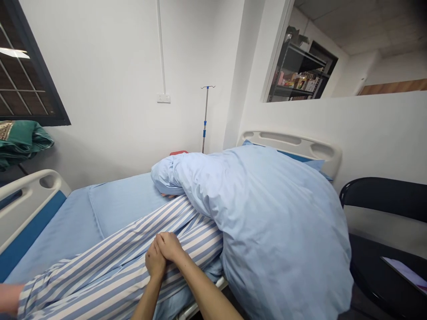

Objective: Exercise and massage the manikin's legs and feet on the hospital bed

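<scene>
My left hand (155, 261) and my right hand (169, 246) rest against each other on top of a leg in blue-and-white striped trousers (110, 289). Both are curled closed like loose fists, the right one partly overlapping the left. I see nothing held in either; their undersides are hidden. The legs belong to a person lying on the bed, with a bare ankle (11, 298) at the lower left. A bunched light blue quilt (283, 222) covers the upper body and spills over the bed's near side.
The bed has a light blue sheet (123, 198), a footboard (33, 209) and a headboard (287, 138). An IV pole (206, 115) stands behind it. On the right, a black folding chair (383, 195) holds a flat purple-white item (407, 273). Green cloth (30, 138) lies beyond the footboard.
</scene>
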{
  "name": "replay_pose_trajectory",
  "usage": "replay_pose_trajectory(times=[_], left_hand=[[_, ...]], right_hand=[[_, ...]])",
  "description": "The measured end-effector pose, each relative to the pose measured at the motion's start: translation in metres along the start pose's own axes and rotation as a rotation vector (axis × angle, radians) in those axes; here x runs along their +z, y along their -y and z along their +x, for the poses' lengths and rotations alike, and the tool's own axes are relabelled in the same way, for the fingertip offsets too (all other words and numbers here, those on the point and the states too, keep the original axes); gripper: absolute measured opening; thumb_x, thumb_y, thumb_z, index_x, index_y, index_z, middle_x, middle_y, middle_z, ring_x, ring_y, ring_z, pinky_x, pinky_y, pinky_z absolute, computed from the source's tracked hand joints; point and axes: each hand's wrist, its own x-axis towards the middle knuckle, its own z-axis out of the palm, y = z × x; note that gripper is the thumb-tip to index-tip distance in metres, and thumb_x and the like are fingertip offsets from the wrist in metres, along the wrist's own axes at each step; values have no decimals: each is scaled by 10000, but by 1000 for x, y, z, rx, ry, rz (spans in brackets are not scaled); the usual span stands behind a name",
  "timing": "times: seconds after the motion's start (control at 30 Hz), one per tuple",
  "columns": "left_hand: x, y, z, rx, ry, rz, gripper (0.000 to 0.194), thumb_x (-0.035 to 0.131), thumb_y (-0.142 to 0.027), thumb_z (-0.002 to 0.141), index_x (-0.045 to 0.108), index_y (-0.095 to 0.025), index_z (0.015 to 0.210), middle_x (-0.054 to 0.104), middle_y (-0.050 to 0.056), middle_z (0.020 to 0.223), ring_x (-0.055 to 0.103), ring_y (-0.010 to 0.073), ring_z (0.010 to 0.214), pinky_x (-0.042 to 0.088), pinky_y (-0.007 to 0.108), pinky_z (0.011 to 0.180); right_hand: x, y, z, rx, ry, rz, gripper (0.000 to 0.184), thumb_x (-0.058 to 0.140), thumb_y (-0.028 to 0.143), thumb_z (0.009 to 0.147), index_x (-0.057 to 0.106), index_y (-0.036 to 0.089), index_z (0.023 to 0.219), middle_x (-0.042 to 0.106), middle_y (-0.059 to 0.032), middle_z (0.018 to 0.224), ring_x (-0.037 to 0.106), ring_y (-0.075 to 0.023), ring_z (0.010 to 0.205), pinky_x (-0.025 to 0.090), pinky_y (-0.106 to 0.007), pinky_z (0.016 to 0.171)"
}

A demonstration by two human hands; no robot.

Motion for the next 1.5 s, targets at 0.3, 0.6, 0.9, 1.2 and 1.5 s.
replay_pose_trajectory(times=[0.3, 0.6, 0.9, 1.2, 1.5], left_hand=[[1, -5, -5, -42, 90, 56, 440, 243, -361, 902, 591, -178, 1101, 662, 120, 1083, 606, 240, 962, 413, 313, 759], [-2, -14, -6, -25, 123, 119, 478, 193, -379, 909, 615, -207, 1055, 671, 100, 1067, 613, 227, 944, 408, 300, 731], [-13, -66, -2, 220, 1, -75, 407, 304, -381, 863, 578, -202, 621, 661, 47, 657, 580, 162, 662, 355, 251, 628], [10, -43, -6, -81, -49, -392, 395, 299, -414, 841, 486, -215, 556, 597, 34, 592, 502, 155, 599, 349, 254, 572], [21, -23, -6, 66, 18, -186, 370, 253, -349, 889, 490, -217, 637, 642, 51, 717, 553, 155, 680, 334, 247, 610]], right_hand=[[-4, -10, -14, -24, -73, -155, 487, 251, 322, 939, 659, 166, 724, 679, -68, 699, 558, -133, 615, 320, -233, 574], [5, -23, -15, 62, -168, 114, 481, 294, 385, 922, 610, 155, 642, 615, -38, 605, 471, -109, 546, 301, -220, 538], [-7, -34, -1, 120, -255, 655, 469, 249, 481, 881, 487, 182, 610, 554, -36, 614, 492, -144, 618, 409, -238, 591], [0, -33, -5, 97, -273, 500, 427, 313, 433, 878, 387, 195, 531, 432, 10, 513, 394, -119, 532, 321, -235, 520], [4, -33, -4, 117, -270, 412, 449, 292, 429, 892, 368, 194, 516, 410, 23, 492, 371, -112, 515, 294, -237, 509]])
